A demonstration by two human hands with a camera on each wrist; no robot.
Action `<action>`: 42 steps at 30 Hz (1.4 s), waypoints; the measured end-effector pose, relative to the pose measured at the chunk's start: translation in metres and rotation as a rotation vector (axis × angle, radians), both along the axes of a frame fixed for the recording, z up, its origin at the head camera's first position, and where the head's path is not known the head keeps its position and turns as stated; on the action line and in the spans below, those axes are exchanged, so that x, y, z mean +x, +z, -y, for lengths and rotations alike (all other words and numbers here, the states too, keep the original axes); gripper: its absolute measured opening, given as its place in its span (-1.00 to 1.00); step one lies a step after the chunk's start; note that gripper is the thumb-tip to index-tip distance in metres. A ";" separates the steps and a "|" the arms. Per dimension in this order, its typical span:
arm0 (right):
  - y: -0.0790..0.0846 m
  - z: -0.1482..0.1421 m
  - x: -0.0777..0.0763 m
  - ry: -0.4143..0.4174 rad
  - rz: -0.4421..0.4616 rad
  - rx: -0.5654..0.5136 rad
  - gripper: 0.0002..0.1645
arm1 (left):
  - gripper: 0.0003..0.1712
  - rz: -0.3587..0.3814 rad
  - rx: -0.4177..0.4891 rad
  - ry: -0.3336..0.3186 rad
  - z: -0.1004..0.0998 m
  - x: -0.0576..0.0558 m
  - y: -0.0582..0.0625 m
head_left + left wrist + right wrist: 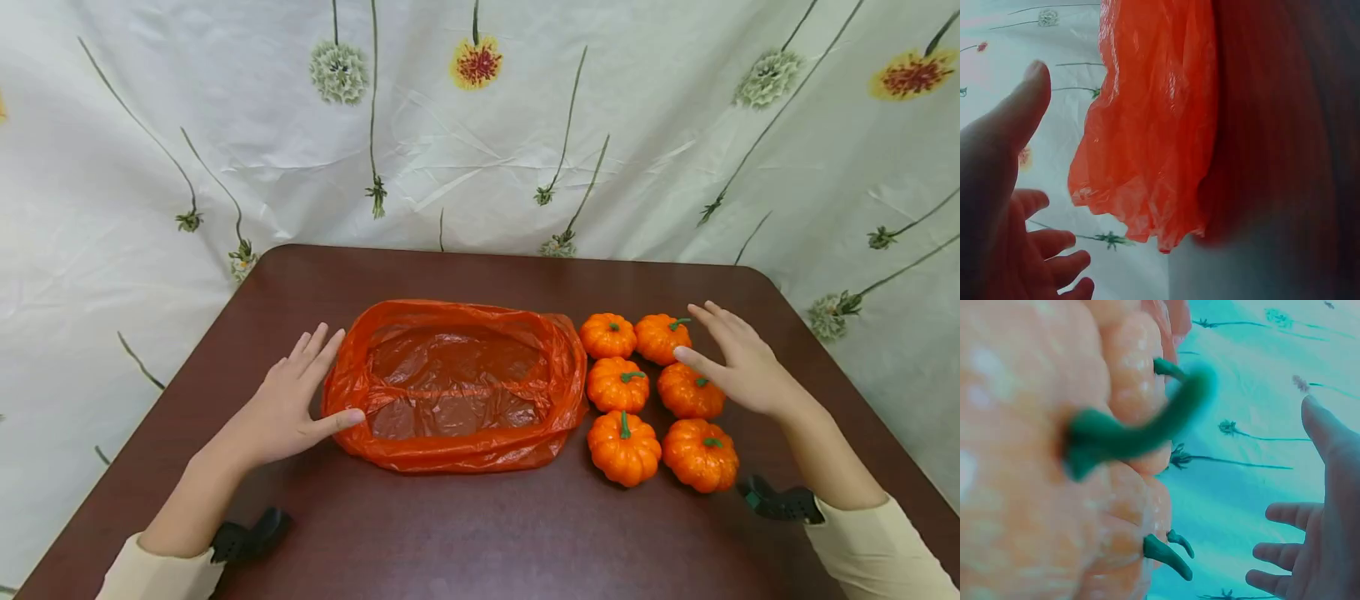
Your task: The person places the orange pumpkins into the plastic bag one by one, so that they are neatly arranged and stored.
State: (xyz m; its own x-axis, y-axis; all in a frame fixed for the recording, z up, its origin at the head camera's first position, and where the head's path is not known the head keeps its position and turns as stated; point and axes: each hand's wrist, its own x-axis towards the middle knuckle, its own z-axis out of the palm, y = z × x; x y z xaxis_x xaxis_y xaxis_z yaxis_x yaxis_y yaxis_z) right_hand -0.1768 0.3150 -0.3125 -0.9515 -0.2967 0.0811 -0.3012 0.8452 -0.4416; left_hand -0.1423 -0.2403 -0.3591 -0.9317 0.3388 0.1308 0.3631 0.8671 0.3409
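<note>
A red-orange plastic bag (450, 457) lies on the table with its mouth spread wide and its rim folded out. My left hand (288, 404) is at the bag's left side, fingers extended and thumb apart, overlapping the rim in the head view; the left wrist view shows a gap between this hand (1035, 231) and the bag (1154, 125). Several small orange pumpkins (624, 448) with green stems stand in two columns right of the bag. Over the right column's far side is my right hand (750, 367), fingers straight, holding nothing. A pumpkin (1029, 450) fills the right wrist view's left half.
The dark brown table (480, 533) has rounded far corners. Behind it hangs a white cloth (480, 150) with a flower print. Black wrist straps (251, 536) sit at both cream sleeves (161, 571).
</note>
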 end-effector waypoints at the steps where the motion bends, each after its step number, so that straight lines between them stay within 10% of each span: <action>1: 0.002 -0.001 -0.006 -0.002 0.026 -0.007 -0.10 | 0.24 0.030 0.051 -0.005 -0.001 0.001 -0.001; 7: 0.013 -0.009 -0.041 -0.040 0.156 -0.009 0.02 | 0.04 0.064 0.221 0.036 -0.006 0.003 -0.005; 19: 0.010 -0.018 -0.082 -0.129 0.321 0.055 0.08 | -0.45 -0.162 0.286 0.164 -0.012 0.005 -0.020; 42: -0.027 -0.024 -0.092 -0.116 0.398 -0.067 -0.14 | -0.51 -0.182 0.325 0.205 -0.017 0.004 -0.023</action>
